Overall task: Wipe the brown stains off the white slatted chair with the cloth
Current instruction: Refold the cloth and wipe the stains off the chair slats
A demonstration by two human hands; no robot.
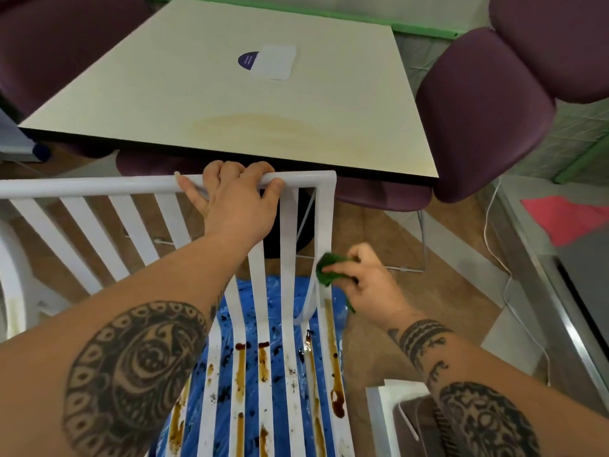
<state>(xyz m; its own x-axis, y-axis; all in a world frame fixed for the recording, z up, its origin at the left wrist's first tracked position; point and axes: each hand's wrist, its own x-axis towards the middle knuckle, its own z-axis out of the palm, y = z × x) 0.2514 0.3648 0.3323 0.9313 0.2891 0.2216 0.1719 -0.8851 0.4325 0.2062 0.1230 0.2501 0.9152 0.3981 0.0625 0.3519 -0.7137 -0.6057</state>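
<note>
Head view, looking down at both arms.

Left grip (237, 206): the tattooed forearm is reaching up from the lower left, with the wrist nearly straight. The fingers are curling over the far side of the top rail of the white slatted chair (99, 186) and the thumb is pressing on the rail's near face, so this grip is clamping the rail. One digit is lying stretched along the rail to its left.

Right grip (365, 282): the forearm, banded with tattoos at the wrist, is coming in from the lower right. The fingers are bunching round the green cloth (326, 270) and pinching it, with one finger extending across the top of the cloth. The cloth is touching the right edge of the outermost slat, just left of this grip.

Brown stains (336, 374): these are running in streaks down the seat slats, below the right grip and nearer the camera. The longest streak is sitting on the same outermost slat that the cloth is touching. Shorter streaks (240, 371) are showing on the slats further left.

A blue plastic sheet (283, 291) is showing between the slats, under the chair. Beyond the left grip, a pale counter (230, 94) is carrying a white card (273, 62). A purple chair (484, 110) is standing to the right of it.
</note>
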